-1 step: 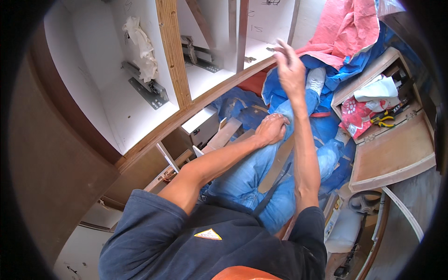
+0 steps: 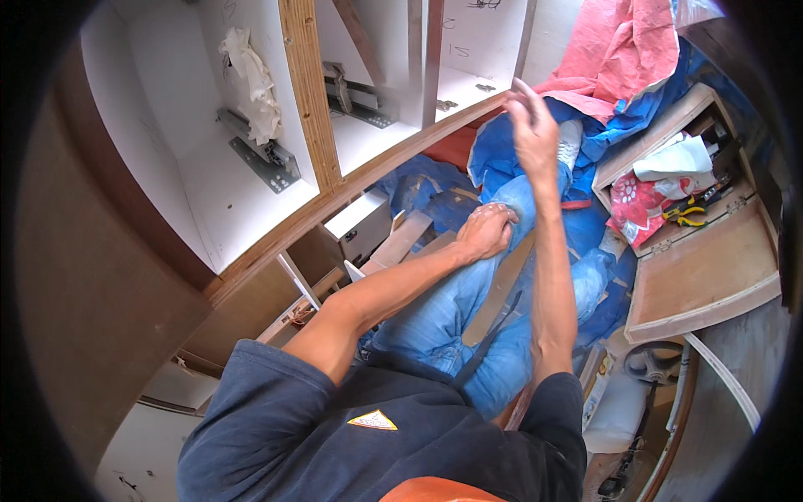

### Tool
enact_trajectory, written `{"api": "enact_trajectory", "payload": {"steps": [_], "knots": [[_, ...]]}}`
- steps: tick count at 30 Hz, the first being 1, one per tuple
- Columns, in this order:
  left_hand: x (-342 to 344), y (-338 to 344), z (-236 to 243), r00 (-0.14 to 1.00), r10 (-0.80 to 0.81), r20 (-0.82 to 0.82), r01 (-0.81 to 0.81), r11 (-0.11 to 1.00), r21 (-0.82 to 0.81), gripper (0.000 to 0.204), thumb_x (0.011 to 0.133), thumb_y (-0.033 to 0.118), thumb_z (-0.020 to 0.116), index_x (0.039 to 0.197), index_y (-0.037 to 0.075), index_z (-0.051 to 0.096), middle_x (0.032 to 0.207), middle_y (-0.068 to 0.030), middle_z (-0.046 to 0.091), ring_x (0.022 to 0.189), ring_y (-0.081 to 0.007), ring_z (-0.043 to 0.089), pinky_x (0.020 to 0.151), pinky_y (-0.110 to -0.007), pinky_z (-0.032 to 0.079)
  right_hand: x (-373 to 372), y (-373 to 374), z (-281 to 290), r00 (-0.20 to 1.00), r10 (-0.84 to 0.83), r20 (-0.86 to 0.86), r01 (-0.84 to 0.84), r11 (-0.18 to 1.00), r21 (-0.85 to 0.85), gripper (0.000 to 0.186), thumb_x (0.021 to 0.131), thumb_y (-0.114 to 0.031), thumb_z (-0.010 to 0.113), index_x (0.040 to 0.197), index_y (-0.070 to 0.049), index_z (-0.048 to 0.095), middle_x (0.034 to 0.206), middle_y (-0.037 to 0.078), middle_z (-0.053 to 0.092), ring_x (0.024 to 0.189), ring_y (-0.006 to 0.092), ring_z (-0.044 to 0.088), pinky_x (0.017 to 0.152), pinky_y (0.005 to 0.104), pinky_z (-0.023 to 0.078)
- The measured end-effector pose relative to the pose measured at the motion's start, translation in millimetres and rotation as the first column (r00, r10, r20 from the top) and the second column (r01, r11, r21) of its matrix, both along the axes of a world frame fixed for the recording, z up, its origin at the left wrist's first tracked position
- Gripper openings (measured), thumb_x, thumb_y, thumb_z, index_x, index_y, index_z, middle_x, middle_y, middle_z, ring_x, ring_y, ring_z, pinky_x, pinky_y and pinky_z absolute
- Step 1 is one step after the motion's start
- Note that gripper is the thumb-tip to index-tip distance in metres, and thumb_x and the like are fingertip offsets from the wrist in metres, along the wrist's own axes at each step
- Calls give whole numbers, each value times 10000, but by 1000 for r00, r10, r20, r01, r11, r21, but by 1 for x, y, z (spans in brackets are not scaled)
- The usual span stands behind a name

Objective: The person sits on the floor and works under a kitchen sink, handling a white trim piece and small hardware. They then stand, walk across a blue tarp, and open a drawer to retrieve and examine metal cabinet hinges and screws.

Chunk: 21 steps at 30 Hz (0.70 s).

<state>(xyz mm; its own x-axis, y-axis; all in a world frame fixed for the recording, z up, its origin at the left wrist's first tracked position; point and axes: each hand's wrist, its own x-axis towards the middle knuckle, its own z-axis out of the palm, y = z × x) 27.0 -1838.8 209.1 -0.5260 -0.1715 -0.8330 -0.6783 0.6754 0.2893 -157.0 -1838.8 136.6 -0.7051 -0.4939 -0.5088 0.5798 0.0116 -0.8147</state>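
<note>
My left hand (image 2: pixel 488 230) rests on my jeans (image 2: pixel 514 194) at the knee, its fingers curled in. Whatever those fingers hold, if anything, is hidden. Raised beyond it, my right hand (image 2: pixel 533 130) has its fingers stretched and partly apart, with nothing seen in them. It hovers close to the front edge of a white cabinet (image 2: pixel 171 109) with a wooden frame. On the cabinet floor near that hand lie a small metal hinge (image 2: pixel 485 87) and another hinge (image 2: pixel 446 105).
Metal drawer slides (image 2: pixel 268 163) and a crumpled cream cloth (image 2: pixel 251 88) are inside the cabinet. At the right stands an open wooden box (image 2: pixel 703 289) holding yellow-black pliers (image 2: pixel 687 212) and a red patterned bag (image 2: pixel 636 209). Blue sheeting (image 2: pixel 585 226) covers the floor; a pink tarp (image 2: pixel 615 58) lies beyond.
My right hand has shifted slightly right and toward me, away from the cabinet edge. My left hand stays on the knee.
</note>
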Motion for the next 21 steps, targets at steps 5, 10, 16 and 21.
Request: {"api": "enact_trajectory", "payload": {"steps": [5, 10, 16, 21], "knots": [[3, 23, 2, 1000, 13, 0, -13, 999, -44, 251, 856, 146, 540, 1065, 106, 674, 1176, -155, 644, 1214, -326, 548, 1068, -451, 397, 37, 138, -72, 998, 61, -24, -52, 954, 296, 391, 978, -185, 555, 1332, -21, 561, 1149, 186, 682, 1063, 233, 655, 934, 330, 488], [16, 49, -2, 993, -7, -115, -7, 993, -118, 240, 816, 144, 551, 1003, 89, 691, 1068, -151, 666, 1102, -317, 601, 1002, -446, 443, 80, 276, -83, 965, 263, 20, -230, 804, 548, 409, 965, -184, 533, 1340, -21, 554, 1310, 201, 601, 1175, 289, 610, 1011, 370, 455], [26, 79, -7, 996, -44, -82, 32, 988, -148, 248, 801, 149, 544, 991, 104, 696, 1067, -137, 670, 1082, -300, 616, 972, -442, 461, 115, 390, -64, 938, 347, -13, -267, 747, 609, 426, 955, -209, 529, 1312, 22, 558, 1149, 223, 669, 1047, 319, 654, 919, 393, 496], [35, 111, 2, 984, -140, -114, 118, 976, -182, 280, 817, 166, 535, 1036, 90, 692, 1059, -152, 680, 1081, -308, 618, 982, -469, 439, 123, 430, -43, 968, 156, 195, -239, 805, 543, 422, 939, -179, 546, 1315, 10, 563, 951, 110, 666, 796, 159, 623, 746, 305, 505]]}}
